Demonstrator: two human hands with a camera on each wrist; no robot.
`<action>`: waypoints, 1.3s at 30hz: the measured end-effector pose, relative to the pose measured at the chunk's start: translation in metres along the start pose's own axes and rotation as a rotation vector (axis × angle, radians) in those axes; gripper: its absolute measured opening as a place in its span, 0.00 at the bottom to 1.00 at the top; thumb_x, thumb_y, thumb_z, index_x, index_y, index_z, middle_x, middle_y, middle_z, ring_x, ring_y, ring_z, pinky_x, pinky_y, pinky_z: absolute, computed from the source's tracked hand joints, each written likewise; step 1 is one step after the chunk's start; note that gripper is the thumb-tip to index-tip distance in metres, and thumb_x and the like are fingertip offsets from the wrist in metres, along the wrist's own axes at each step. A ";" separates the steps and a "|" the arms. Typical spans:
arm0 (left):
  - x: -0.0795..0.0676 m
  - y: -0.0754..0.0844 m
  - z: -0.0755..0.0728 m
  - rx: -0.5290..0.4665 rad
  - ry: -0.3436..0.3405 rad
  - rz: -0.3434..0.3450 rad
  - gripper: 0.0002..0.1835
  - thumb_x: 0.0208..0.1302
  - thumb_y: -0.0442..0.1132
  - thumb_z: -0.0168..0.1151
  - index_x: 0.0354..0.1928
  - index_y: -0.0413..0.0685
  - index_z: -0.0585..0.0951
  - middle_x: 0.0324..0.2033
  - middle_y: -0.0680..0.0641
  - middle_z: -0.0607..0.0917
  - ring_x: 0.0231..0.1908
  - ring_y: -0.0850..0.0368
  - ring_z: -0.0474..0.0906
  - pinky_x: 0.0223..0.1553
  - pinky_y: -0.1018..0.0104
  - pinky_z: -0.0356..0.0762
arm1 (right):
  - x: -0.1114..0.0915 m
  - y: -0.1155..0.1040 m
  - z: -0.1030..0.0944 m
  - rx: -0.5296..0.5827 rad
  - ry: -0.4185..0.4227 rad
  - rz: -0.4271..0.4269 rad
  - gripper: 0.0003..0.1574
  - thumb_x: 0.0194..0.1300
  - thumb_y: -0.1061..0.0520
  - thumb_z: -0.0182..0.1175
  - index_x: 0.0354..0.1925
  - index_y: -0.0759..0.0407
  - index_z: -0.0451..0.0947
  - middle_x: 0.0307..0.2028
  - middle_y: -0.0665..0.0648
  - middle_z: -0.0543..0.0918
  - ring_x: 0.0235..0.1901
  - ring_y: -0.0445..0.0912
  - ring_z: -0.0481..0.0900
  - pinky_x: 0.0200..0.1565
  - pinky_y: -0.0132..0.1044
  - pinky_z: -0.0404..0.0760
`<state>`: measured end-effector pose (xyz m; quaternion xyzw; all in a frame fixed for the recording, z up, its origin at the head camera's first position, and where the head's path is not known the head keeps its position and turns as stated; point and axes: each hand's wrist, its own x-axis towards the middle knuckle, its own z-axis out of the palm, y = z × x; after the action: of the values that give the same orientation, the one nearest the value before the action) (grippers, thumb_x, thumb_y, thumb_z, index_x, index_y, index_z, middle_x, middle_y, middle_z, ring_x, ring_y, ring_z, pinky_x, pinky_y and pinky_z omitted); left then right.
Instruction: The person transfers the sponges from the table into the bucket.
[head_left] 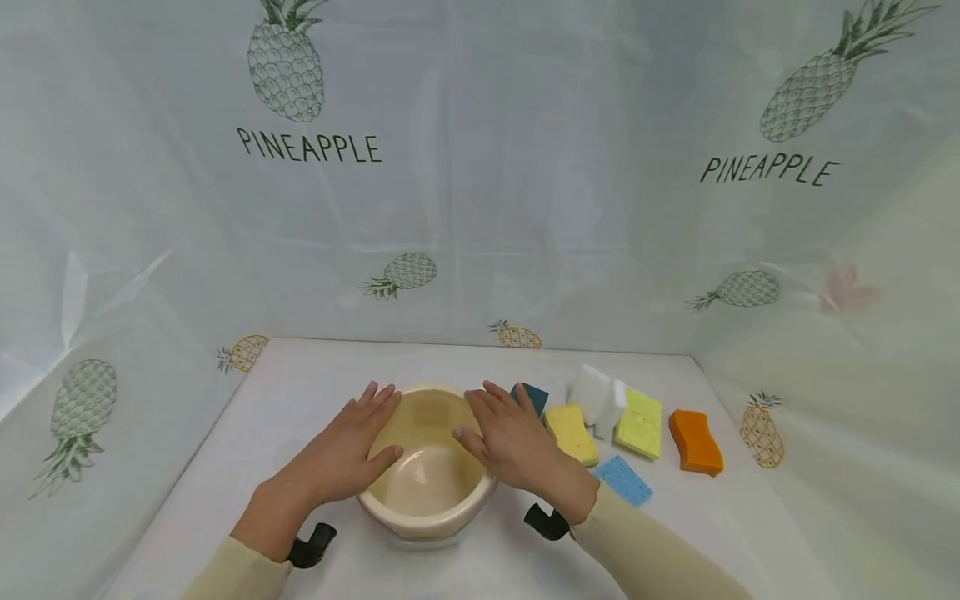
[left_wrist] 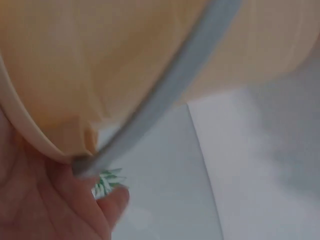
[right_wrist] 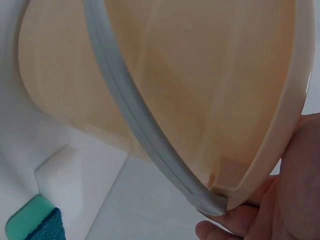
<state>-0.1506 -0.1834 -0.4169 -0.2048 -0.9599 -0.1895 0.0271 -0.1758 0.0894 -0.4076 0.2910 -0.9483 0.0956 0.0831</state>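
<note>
A cream plastic bucket [head_left: 426,525] stands upright on the white table, and its inside looks bare. On the left side of its rim rests my left hand [head_left: 347,447], fingers stretched forward and thumb over the opening. My right hand [head_left: 519,442] lies across the right side of the rim in much the same way, fingers extended. Both wrist views show a palm against the rim, close to where the grey handle [right_wrist: 132,107] joins it. That handle hangs down against the bucket's outer wall. Neither hand curls round the rim.
Right of the bucket lie several sponges: dark teal [head_left: 535,397], yellow [head_left: 572,433], white [head_left: 591,393], yellow-green [head_left: 641,423], blue [head_left: 623,481] and orange [head_left: 696,442]. A pineapple-print sheet [head_left: 570,208] encloses the table's back and sides.
</note>
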 end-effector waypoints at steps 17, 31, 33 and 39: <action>-0.041 0.009 0.003 -0.017 0.079 -0.180 0.40 0.75 0.61 0.38 0.77 0.40 0.48 0.76 0.38 0.51 0.76 0.39 0.41 0.71 0.33 0.44 | -0.016 -0.008 0.021 0.259 0.056 0.054 0.39 0.77 0.38 0.37 0.73 0.61 0.58 0.69 0.59 0.69 0.72 0.52 0.62 0.70 0.57 0.62; -0.026 -0.007 0.004 0.043 0.092 -0.110 0.37 0.76 0.56 0.40 0.76 0.39 0.51 0.75 0.38 0.54 0.76 0.38 0.45 0.71 0.35 0.46 | -0.002 0.002 0.024 0.214 0.123 0.013 0.37 0.77 0.40 0.40 0.70 0.63 0.63 0.66 0.61 0.73 0.70 0.54 0.66 0.69 0.54 0.65; -0.025 -0.007 0.004 0.042 0.083 -0.117 0.38 0.76 0.57 0.40 0.76 0.39 0.51 0.75 0.38 0.54 0.76 0.38 0.45 0.71 0.35 0.46 | 0.000 0.011 0.021 0.195 0.131 0.016 0.37 0.77 0.39 0.41 0.70 0.63 0.64 0.66 0.61 0.73 0.69 0.55 0.66 0.69 0.55 0.64; -0.029 -0.005 0.002 0.060 0.072 -0.155 0.40 0.75 0.60 0.38 0.76 0.38 0.52 0.75 0.37 0.54 0.76 0.38 0.45 0.71 0.33 0.44 | 0.009 0.061 0.008 0.061 0.174 0.110 0.39 0.73 0.39 0.50 0.68 0.64 0.65 0.64 0.64 0.73 0.67 0.59 0.68 0.67 0.56 0.67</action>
<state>-0.1265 -0.1981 -0.4242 -0.1220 -0.9765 -0.1695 0.0529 -0.2183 0.1324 -0.4221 0.2313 -0.9488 0.1535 0.1507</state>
